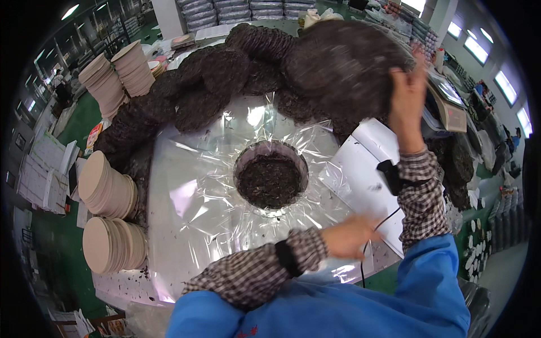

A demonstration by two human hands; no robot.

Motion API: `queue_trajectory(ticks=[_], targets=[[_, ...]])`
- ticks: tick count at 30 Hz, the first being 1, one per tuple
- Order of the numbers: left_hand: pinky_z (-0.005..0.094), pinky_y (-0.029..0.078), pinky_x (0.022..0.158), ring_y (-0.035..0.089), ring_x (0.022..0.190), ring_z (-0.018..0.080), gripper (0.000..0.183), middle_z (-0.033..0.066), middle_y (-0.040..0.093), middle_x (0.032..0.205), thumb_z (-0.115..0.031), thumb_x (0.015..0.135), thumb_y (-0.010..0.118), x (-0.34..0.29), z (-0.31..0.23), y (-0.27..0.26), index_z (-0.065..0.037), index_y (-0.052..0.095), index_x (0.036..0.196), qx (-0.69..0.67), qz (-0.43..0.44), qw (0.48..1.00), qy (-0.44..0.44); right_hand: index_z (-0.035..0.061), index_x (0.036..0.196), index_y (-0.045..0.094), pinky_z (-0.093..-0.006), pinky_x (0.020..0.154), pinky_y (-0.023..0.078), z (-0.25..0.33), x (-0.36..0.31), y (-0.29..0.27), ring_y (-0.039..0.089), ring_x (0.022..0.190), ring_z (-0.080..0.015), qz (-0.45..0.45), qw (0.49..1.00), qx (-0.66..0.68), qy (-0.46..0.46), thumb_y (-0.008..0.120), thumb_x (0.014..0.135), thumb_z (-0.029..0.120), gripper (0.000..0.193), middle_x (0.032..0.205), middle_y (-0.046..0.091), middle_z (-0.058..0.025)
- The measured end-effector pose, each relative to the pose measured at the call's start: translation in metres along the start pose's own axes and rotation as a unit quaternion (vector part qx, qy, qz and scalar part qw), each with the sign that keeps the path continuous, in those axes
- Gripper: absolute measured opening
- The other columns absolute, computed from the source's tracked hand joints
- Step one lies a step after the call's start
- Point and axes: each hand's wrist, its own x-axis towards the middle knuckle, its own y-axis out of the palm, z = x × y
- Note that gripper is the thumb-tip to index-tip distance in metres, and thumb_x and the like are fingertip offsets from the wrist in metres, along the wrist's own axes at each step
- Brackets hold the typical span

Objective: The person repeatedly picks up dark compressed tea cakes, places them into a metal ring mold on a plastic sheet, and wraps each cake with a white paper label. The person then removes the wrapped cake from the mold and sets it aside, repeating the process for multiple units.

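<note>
- Clear, glossy plastic film (191, 236) covers most of the desk (121, 284), creased and shiny under the light; pale desktop with dark crumbs shows at the near left corner.
- At the middle of the desk sits a round well (242, 163), its floor covered in dark crumbly matter (270, 183).
- Dark, rough-textured discs (203, 73) lie heaped and overlapping along the far edge and down the far part of the left edge.
- Pale pinkish round sheets stand in stacks by the left edge: one (107, 188) about halfway along, another (112, 245) just nearer.
- White paper sheets (366, 186) lie towards the right edge.
- Around the desk spreads a workshop with green floor (67, 242), bagged goods (234, 11) piled beyond the far edge, a pale pillar (168, 19) and bright windows (476, 49) on the right.
- The large dark disc (344, 67) shows near the far right corner, smeared by blur, the right hand (408, 93) at its right rim; that arm is stretched forward, thumb side towards the disc, but blur hides how firmly the fingers close.
- The left hand (352, 235) reaches across the body near the right edge, beside a black cord (363, 265); it is too blurred to tell whether its fingers are spread or pinching.
- Checked sleeves (420, 194) cover both forearms, above a blue garment (315, 310).
</note>
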Motion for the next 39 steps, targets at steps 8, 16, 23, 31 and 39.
queue_trajectory(ticks=[8,16,23,31,39], targets=[[0.0452,0.051,0.086,0.062,0.103,0.0288,0.051,0.0159,0.061,0.113,-0.024,0.088,0.065,-0.15,0.108,-0.156,-0.012,0.055,0.137,0.199,-0.471,0.834,-0.207,0.0044,0.103,0.071,-0.0335,0.093,0.048,-0.058,-0.169,0.077,0.063,0.107,-0.0262,0.322,0.909,-0.031,0.265,0.072,0.081,0.015,0.025,0.107,0.069,-0.0177],[0.0553,0.035,0.106,0.043,0.131,0.0399,0.068,0.0193,0.042,0.143,-0.019,0.08,0.073,-0.124,0.106,-0.117,-0.019,0.043,0.14,0.355,-0.314,0.793,-0.382,0.0049,0.103,0.07,-0.0391,0.094,0.049,-0.073,-0.17,0.073,0.062,0.107,-0.0297,0.345,0.899,-0.059,0.263,0.076,0.079,0.018,0.028,0.107,0.062,-0.0162],[0.0545,0.023,0.116,0.029,0.141,0.0403,0.027,0.0198,0.038,0.148,-0.029,0.091,0.064,-0.117,0.1,-0.076,-0.003,0.071,0.096,0.321,-0.24,0.871,-0.284,0.0094,0.113,0.068,-0.0373,0.093,0.05,-0.054,-0.183,0.08,0.062,0.106,-0.0348,0.367,0.893,-0.151,0.212,0.073,0.08,0.012,0.033,0.126,0.056,-0.018],[0.0579,0.012,0.118,0.017,0.147,0.0399,0.04,0.0172,0.028,0.156,-0.037,0.095,0.058,-0.122,0.11,-0.074,-0.008,0.062,0.123,0.332,-0.175,0.871,-0.316,0.0102,0.114,0.071,-0.057,0.118,0.011,-0.075,-0.163,0.049,0.028,0.145,-0.0271,0.555,0.791,-0.21,-0.152,0.053,0.093,0.033,0.036,0.149,0.045,-0.0101],[0.0632,0.001,0.116,-0.012,0.146,0.0479,0.097,0.018,-0.012,0.162,-0.055,0.076,0.075,-0.107,0.113,-0.092,-0.031,0.023,0.155,0.307,0.069,0.838,-0.446,0.0098,0.108,0.074,-0.0669,0.113,-0.012,-0.033,-0.147,0.089,0.018,0.149,-0.0202,0.735,0.491,-0.447,-0.136,0.049,0.094,0.037,0.04,0.15,0.044,-0.0101]])
